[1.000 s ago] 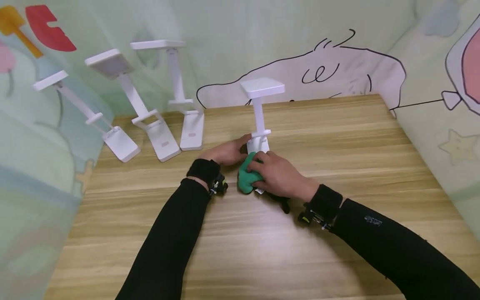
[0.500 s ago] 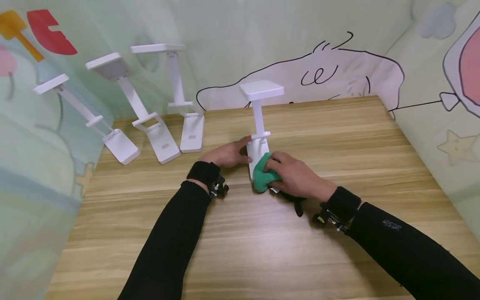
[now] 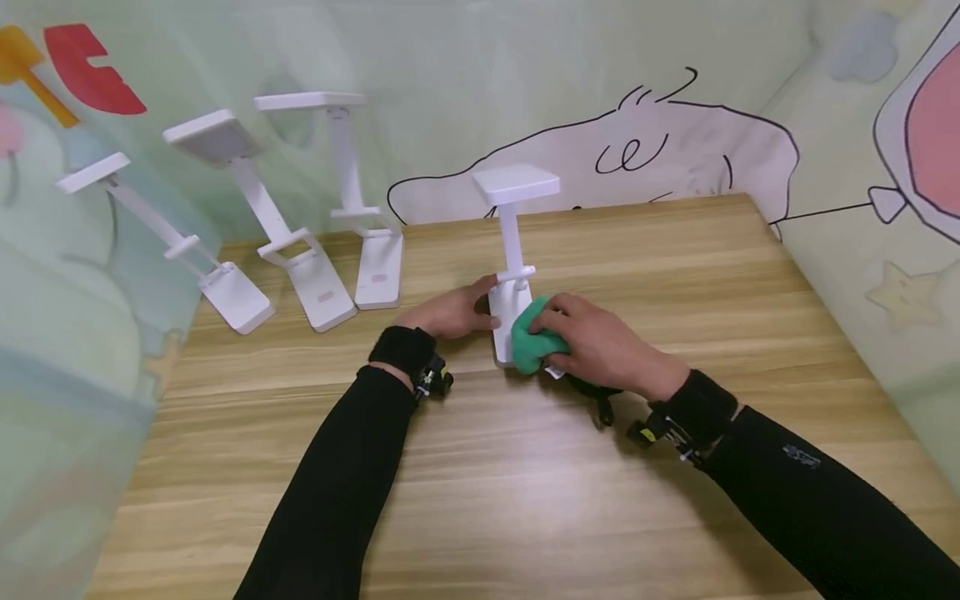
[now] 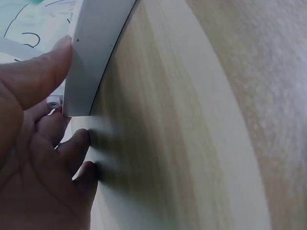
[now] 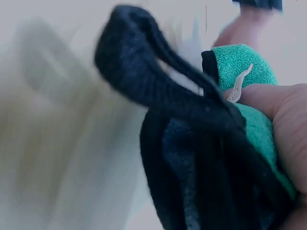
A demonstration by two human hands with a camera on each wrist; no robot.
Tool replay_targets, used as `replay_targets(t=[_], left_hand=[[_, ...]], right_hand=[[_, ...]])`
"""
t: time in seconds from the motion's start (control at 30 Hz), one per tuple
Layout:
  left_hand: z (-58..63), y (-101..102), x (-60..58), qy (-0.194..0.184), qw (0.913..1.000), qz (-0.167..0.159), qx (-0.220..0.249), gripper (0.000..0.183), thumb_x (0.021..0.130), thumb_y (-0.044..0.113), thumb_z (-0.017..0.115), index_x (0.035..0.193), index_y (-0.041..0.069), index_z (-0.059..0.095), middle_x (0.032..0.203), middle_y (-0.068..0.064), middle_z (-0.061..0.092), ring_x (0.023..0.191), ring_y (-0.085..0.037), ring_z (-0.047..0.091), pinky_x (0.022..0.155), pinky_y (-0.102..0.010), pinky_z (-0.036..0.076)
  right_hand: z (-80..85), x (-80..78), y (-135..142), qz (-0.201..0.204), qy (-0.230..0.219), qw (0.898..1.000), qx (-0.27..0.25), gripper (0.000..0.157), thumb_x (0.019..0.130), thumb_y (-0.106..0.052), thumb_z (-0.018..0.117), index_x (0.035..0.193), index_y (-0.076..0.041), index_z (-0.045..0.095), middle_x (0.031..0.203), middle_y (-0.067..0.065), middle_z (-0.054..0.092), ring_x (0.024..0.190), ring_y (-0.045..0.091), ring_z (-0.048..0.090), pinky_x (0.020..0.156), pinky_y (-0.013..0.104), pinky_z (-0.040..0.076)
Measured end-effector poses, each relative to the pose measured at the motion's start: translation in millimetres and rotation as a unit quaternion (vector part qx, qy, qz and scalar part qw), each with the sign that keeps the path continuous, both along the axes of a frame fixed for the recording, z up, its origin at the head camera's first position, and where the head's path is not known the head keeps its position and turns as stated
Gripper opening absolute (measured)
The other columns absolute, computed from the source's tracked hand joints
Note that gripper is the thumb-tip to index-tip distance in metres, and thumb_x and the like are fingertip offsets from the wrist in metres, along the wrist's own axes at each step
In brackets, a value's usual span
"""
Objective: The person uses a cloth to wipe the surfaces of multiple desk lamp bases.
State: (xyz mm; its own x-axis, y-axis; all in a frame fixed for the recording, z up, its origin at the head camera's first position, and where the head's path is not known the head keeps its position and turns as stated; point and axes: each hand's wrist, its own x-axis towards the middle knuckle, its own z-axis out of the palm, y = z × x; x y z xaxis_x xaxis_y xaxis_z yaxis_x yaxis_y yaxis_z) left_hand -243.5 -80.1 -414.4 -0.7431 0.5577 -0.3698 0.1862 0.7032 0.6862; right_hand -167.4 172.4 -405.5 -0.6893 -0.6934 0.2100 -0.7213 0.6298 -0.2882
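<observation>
Lamp (image 3: 512,312) is stood upright on table (image 3: 480,500), well to the right of three more lamps (image 3: 321,292). Its base is gripped near the hinge end by left hand (image 3: 450,311), thumb pressed to the left side wall. Green cloth (image 3: 538,337) is pinched between thumb and fingers of right hand (image 3: 600,340); held at right front corner of the base, which is hidden by it. Black loop (image 5: 127,62) is seen attached below the cloth. Dark bands (image 3: 402,350) are worn on both wrists.
</observation>
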Motion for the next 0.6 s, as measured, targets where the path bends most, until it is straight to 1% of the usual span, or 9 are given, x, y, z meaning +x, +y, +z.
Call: replay_targets(t=[0.07, 0.13, 0.23, 0.3, 0.33, 0.4, 0.6], left_hand=[[0.4, -3, 0.0, 0.008, 0.9999, -0.008, 0.004, 0.078, 0.095, 0.038, 0.058, 0.156, 0.025, 0.011, 0.154, -0.01, 0.034, 0.133, -0.018, 0.036, 0.111, -0.037, 0.032], [0.0, -5, -0.4, 0.011, 0.9997, -0.017, 0.01, 0.076, 0.096, 0.038, 0.056, 0.156, 0.024, 0.011, 0.152, -0.01, 0.037, 0.13, -0.018, 0.039, 0.11, -0.037, 0.034], [-0.5, -6, -1.3, 0.016, 0.9995, -0.025, 0.013, 0.074, 0.097, 0.037, 0.054, 0.156, 0.025, 0.012, 0.148, -0.01, 0.041, 0.124, -0.017, 0.044, 0.107, -0.036, 0.037], [-0.6, -6, -1.7, 0.016, 0.9995, -0.024, 0.012, 0.073, 0.097, 0.038, 0.054, 0.156, 0.025, 0.012, 0.147, -0.01, 0.042, 0.123, -0.017, 0.045, 0.106, -0.036, 0.037], [-0.2, -6, -1.7, 0.017, 0.9995, -0.023, 0.01, 0.074, 0.097, 0.038, 0.054, 0.156, 0.025, 0.012, 0.147, -0.01, 0.042, 0.123, -0.017, 0.045, 0.105, -0.036, 0.038], [1.1, -5, -1.5, 0.017, 0.9996, -0.021, 0.009, 0.075, 0.096, 0.039, 0.056, 0.156, 0.024, 0.013, 0.147, -0.009, 0.042, 0.123, -0.017, 0.044, 0.106, -0.036, 0.037], [2.5, -3, -1.2, 0.006, 1.0, -0.005, 0.004, 0.079, 0.094, 0.038, 0.06, 0.156, 0.025, 0.013, 0.153, -0.008, 0.035, 0.132, -0.018, 0.037, 0.11, -0.038, 0.033]], right_hand=[[-3.4, 1.9, -18, 0.03, 0.03, 0.999, 0.01, 0.042, 0.081, -0.025, 0.078, 0.117, -0.011, 0.061, 0.113, 0.011, 0.054, 0.097, 0.023, 0.053, 0.081, 0.042, 0.052], [-8.4, 3.6, -33, 0.049, 0.068, 0.996, 0.029, 0.046, 0.081, -0.029, 0.078, 0.118, -0.01, 0.06, 0.113, 0.013, 0.054, 0.097, 0.026, 0.053, 0.081, 0.042, 0.051], [-15.3, 4.6, -46, 0.052, 0.124, 0.99, 0.051, 0.051, 0.079, -0.032, 0.079, 0.119, -0.008, 0.059, 0.111, 0.014, 0.055, 0.093, 0.029, 0.052, 0.079, 0.042, 0.051], [-18.2, 4.9, -49, 0.044, 0.141, 0.987, 0.059, 0.053, 0.078, -0.033, 0.08, 0.119, -0.008, 0.058, 0.109, 0.014, 0.055, 0.089, 0.03, 0.051, 0.075, 0.042, 0.051], [-19.2, 5.1, -49, 0.039, 0.142, 0.987, 0.059, 0.053, 0.077, -0.033, 0.08, 0.119, -0.009, 0.058, 0.108, 0.014, 0.055, 0.087, 0.029, 0.05, 0.073, 0.041, 0.051], [-20.4, 5.2, -45, 0.027, 0.131, 0.989, 0.058, 0.054, 0.077, -0.033, 0.08, 0.12, -0.01, 0.057, 0.108, 0.013, 0.054, 0.086, 0.029, 0.049, 0.072, 0.041, 0.052], [-22.9, 6.8, -25, -0.004, 0.07, 0.997, 0.045, 0.054, 0.076, -0.031, 0.082, 0.119, -0.011, 0.056, 0.112, 0.012, 0.051, 0.093, 0.028, 0.052, 0.078, 0.044, 0.054]])
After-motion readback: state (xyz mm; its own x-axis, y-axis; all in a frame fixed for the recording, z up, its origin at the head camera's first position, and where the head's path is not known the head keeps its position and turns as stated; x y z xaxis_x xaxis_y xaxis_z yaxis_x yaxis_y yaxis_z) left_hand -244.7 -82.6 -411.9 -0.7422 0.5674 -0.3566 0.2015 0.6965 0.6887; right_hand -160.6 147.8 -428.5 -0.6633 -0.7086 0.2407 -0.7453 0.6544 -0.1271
